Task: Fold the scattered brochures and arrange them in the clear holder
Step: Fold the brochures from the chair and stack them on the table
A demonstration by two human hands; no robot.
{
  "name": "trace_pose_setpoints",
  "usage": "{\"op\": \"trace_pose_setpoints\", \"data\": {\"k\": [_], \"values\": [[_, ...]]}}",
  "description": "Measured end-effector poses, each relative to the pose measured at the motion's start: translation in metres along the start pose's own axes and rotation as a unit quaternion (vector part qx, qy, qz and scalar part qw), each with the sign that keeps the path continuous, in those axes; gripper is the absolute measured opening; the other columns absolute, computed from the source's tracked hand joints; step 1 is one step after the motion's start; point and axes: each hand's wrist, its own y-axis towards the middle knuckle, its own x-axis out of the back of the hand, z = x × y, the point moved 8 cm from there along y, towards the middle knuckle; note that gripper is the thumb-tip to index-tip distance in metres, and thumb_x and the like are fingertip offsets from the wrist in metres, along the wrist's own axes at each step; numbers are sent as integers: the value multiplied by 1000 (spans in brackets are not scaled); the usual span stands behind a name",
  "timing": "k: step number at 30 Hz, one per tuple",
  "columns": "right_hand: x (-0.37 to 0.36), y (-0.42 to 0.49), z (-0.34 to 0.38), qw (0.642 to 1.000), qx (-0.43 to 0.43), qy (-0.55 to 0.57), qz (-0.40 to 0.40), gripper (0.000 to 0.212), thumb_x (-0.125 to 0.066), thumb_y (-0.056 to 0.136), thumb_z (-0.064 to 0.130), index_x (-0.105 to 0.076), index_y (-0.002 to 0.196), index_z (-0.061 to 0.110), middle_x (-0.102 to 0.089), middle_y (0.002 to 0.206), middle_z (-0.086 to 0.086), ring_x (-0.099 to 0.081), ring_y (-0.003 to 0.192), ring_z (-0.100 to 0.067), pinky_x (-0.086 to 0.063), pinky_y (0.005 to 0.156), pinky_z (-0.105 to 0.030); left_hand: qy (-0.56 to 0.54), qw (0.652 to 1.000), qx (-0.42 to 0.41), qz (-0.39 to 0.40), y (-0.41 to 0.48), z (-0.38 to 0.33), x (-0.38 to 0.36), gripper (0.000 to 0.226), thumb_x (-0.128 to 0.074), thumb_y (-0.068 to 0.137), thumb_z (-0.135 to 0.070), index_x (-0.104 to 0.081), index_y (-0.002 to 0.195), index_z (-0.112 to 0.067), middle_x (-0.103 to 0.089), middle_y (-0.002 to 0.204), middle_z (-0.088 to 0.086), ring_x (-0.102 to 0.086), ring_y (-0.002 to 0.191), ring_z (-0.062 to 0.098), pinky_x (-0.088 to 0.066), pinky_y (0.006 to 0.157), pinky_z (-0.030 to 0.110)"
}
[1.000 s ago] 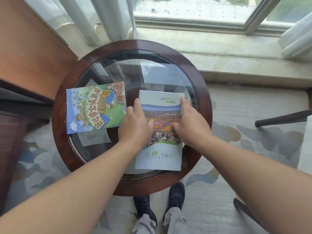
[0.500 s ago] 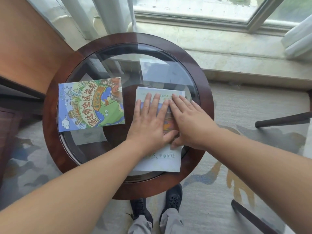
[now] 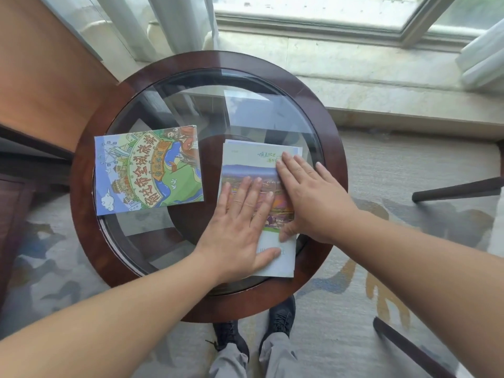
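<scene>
I see left hand (image 3: 240, 227) flat, fingers straight, pressing landscape brochure (image 3: 245, 162) at table (image 3: 218, 60) 5 o'clock | right hand (image 3: 308, 197) likewise; fingers spread | cartoon brochure (image 3: 148, 170) at 9 o'clock

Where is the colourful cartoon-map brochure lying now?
In the head view, the cartoon-map brochure lies flat on the left of the round glass-topped table, just left of the landscape-photo brochure.

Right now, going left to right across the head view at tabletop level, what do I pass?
Wooden table rim → cartoon map brochure → left hand → right hand → dark chair leg. Both hands lie flat on the landscape brochure, so it has no clear place.
</scene>
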Motion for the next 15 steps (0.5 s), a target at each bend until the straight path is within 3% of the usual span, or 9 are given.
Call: {"op": "trace_pose_setpoints", "data": {"k": [5,10,15], "values": [[-3,-5,-5,1000,-16,-6,5,139,-68,62,76,16,154,12,22,162,-7,14,150,-19,2,122,-42,15,999,-21,22,-1,0,-4,104,-10,80,-83,10,150,-9,14,159,23,17,146,39,3,115,61],[-2,-5,-5,1000,-17,-5,10,137,-66,65,76,17,153,13,24,161,-7,16,150,-19,2,122,-43,-16,998,57,33,1,-10,-3,112,-6,71,-89,13,150,-12,21,157,22,25,144,38,7,113,64],[-5,-4,-4,1000,-20,-7,14,138,-69,65,73,17,153,11,23,161,-8,15,150,-20,2,122,-43,-12,997,64,31,2,-15,-9,113,-7,69,-91,15,149,-14,22,156,22,27,143,40,7,112,66]]}}
